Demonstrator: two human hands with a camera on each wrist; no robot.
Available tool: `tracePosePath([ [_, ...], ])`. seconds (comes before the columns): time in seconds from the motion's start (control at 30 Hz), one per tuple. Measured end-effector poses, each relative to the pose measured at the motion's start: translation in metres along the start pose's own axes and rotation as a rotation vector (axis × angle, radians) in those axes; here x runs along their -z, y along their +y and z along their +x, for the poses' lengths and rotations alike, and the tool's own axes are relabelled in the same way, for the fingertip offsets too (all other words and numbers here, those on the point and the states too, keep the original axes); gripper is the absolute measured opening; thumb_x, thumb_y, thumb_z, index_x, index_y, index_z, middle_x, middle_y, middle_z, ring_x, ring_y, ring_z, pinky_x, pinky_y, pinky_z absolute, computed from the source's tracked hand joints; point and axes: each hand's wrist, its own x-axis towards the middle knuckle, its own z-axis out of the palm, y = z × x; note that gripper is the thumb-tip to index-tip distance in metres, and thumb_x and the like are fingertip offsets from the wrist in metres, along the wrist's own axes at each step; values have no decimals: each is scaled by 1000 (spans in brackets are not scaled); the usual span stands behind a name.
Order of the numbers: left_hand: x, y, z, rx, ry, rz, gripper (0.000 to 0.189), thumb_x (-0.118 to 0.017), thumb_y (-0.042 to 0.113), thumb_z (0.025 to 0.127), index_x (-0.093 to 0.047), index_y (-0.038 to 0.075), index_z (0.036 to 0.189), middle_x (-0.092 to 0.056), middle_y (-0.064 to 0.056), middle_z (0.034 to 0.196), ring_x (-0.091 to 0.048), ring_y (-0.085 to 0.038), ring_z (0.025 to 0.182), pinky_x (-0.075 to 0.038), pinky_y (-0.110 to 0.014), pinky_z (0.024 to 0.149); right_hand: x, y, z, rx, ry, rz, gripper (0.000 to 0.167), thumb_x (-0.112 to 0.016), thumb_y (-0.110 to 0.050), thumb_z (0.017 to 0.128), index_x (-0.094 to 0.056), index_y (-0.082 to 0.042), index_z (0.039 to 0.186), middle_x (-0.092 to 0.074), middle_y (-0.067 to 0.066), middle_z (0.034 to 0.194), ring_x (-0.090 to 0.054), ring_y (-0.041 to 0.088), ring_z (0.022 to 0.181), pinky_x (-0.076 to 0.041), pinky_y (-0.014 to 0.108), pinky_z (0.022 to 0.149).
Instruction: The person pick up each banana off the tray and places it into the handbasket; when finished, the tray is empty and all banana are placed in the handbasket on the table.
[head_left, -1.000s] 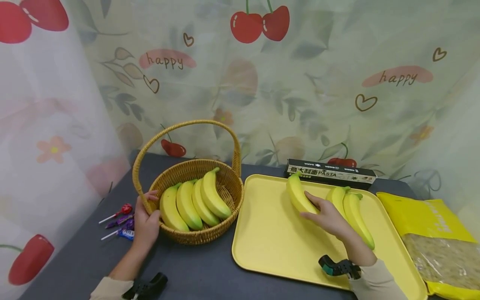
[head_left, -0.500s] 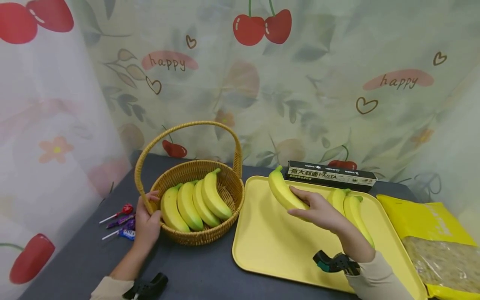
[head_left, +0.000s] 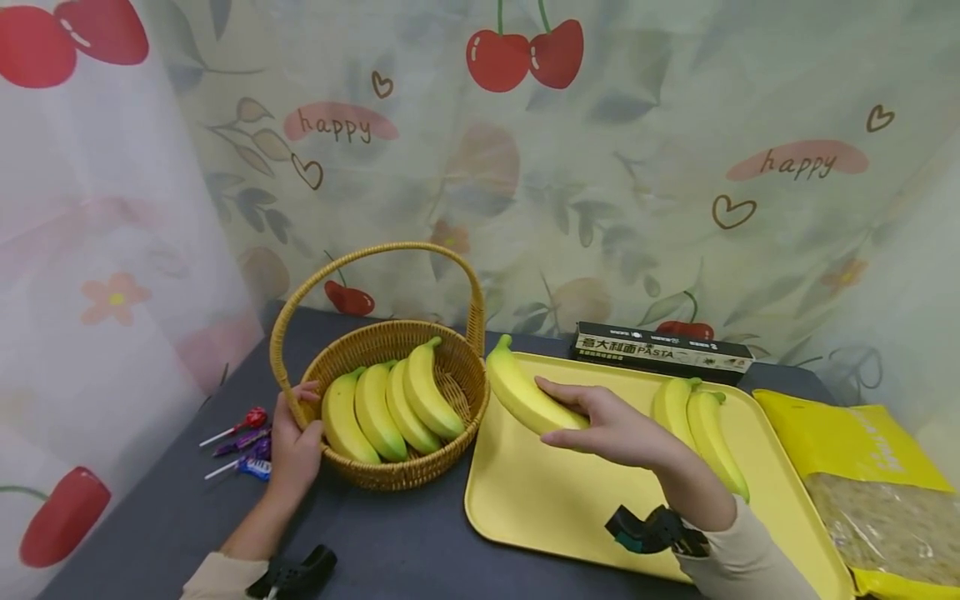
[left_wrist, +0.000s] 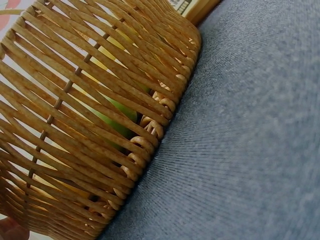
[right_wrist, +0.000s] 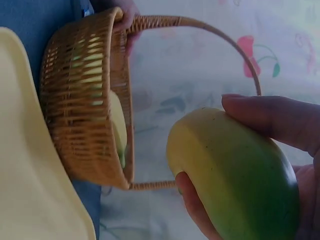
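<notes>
My right hand (head_left: 611, 425) grips a yellow banana (head_left: 525, 392) above the left part of the yellow tray (head_left: 525, 517). In the right wrist view the banana (right_wrist: 225, 170) lies between thumb and fingers, its near end greenish. My left hand (head_left: 295, 446) holds the left rim of a wicker basket (head_left: 390, 477), by the foot of its arched handle. Inside the basket several bananas (head_left: 375, 412) lie side by side toward the left. Two more bananas (head_left: 697, 425) rest on the tray's right side, partly behind my right wrist. Basket weave (left_wrist: 90, 110) fills much of the left wrist view.
Lollipops and wrapped candies (head_left: 243, 446) lie left of the basket on the dark tabletop (head_left: 390, 542). A black pasta box (head_left: 663, 350) stands behind the tray. To the right is a yellow bag (head_left: 862, 483) with a see-through window. A printed curtain (head_left: 600, 208) hangs behind.
My right hand has carried the banana leftward across the tray toward the basket. The left hand stays on the rim, and the basket has not moved.
</notes>
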Motion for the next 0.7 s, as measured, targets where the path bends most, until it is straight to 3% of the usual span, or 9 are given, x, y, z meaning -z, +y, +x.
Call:
tracePosePath([
  [0.17, 0, 0, 0, -2, -2, 4, 34, -39, -17, 76, -39, -9, 109, -46, -15, 126, -42, -26, 124, -35, -3, 89, -8, -15, 17, 47, -46, -29, 69, -62, -26, 87, -30, -1, 143, -57, 10, 111, -48, 12, 78, -42, 22, 71],
  [0.3, 1, -1, -1, 5, 0, 8, 33, -38, -17, 75, -39, -8, 108, -46, -16, 126, -42, -25, 124, -34, -3, 89, -16, -27, 37, 96, -77, -54, 69, -62, -25, 88, -30, 0, 142, -57, 12, 116, -49, 10, 77, -43, 21, 70],
  [0.5, 1, -1, -2, 12, 5, 14, 33, -39, -16, 76, -40, -7, 107, -47, -14, 126, -42, -23, 123, -35, -3, 90, -27, -48, 70, 93, -134, -92, 68, -62, -25, 87, -30, -3, 143, -56, 8, 82, -44, 9, 58, -39, 21, 58],
  [0.57, 1, -1, -2, 6, 5, 9, 33, -39, -17, 76, -40, -8, 108, -47, -15, 126, -42, -24, 123, -35, -4, 90, -31, -52, 82, 78, -139, -88, 67, -62, -24, 87, -30, -3, 143, -61, 10, 95, -44, 9, 59, -38, 21, 59],
  [0.63, 1, -1, -1, 2, 6, 0, 33, -39, -17, 76, -40, -8, 108, -47, -13, 125, -42, -24, 123, -36, -4, 90, -35, -53, 94, 55, -145, -71, 67, -62, -23, 87, -31, -4, 143, -59, 14, 117, -45, 9, 62, -39, 21, 61],
  [0.7, 1, -2, -1, 0, 5, -8, 34, -39, -18, 75, -40, -9, 108, -47, -11, 124, -42, -24, 123, -36, -4, 89, -40, -52, 105, 25, -147, -51, 66, -62, -22, 87, -31, -3, 143, -56, 15, 125, -45, 10, 65, -39, 21, 62],
])
